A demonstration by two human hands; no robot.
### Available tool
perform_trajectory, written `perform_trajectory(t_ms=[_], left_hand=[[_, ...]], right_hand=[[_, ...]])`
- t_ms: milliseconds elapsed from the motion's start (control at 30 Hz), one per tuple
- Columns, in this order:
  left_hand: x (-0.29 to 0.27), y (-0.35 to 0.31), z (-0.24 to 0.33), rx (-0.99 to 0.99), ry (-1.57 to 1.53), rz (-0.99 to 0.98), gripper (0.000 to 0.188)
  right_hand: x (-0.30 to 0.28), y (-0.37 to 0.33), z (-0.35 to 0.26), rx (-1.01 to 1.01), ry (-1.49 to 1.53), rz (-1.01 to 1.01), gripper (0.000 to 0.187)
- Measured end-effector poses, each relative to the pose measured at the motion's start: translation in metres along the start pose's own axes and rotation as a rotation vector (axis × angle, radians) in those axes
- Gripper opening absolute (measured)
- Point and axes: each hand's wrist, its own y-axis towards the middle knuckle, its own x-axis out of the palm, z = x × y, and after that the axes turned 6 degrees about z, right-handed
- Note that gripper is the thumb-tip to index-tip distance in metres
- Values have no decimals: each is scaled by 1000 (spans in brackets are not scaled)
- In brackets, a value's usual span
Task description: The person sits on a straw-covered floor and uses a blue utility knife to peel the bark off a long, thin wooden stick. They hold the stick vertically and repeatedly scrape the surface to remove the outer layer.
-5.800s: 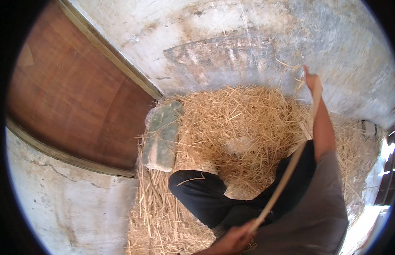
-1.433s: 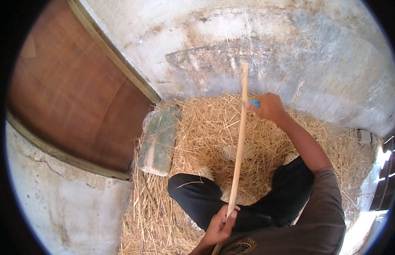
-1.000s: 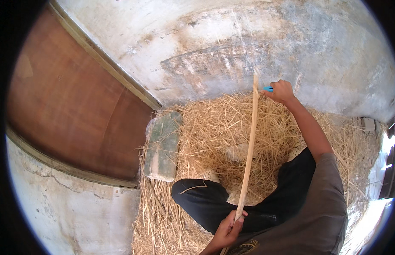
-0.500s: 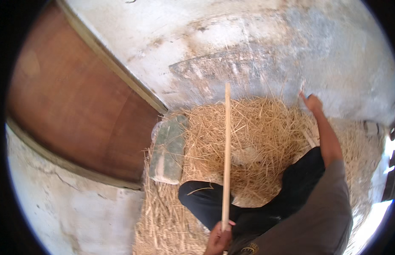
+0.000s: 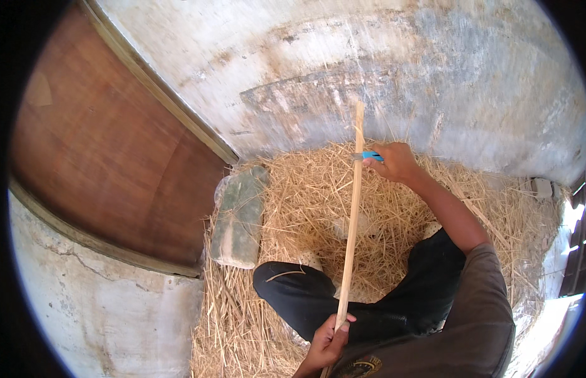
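A flat reddish-brown panel [image 5: 116, 164] is standing at the far left, and a worn green-and-tan oblong block [image 5: 238, 217] is lying beside it on dry golden straw [image 5: 299, 189]. A thin, curled, pale shaving [image 5: 285, 273] is resting on the black-trousered left knee [image 5: 283, 291]. The left hand [image 5: 329, 343] is grasping the lower part of a long, narrow, pale wooden strip [image 5: 352, 233], which is rising between the knees toward the stained wall [image 5: 431, 75]. The right hand [image 5: 393, 162] is clenching a blue-handled knife [image 5: 371, 155], its blade crossing the strip near the upper end.
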Motion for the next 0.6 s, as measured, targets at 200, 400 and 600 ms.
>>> perform_trajectory(t_ms=[200, 400, 600], left_hand=[[-6, -13, -18, -3, 186, -17, 29], [18, -61, 15, -228, -75, 253, 30], [-21, 27, 3, 12, -138, 44, 22]], right_hand=[[8, 12, 51, 135, -252, -10, 57], [4, -67, 253, 1090, -245, 12, 88], [-37, -16, 132, 854, -80, -212, 92]])
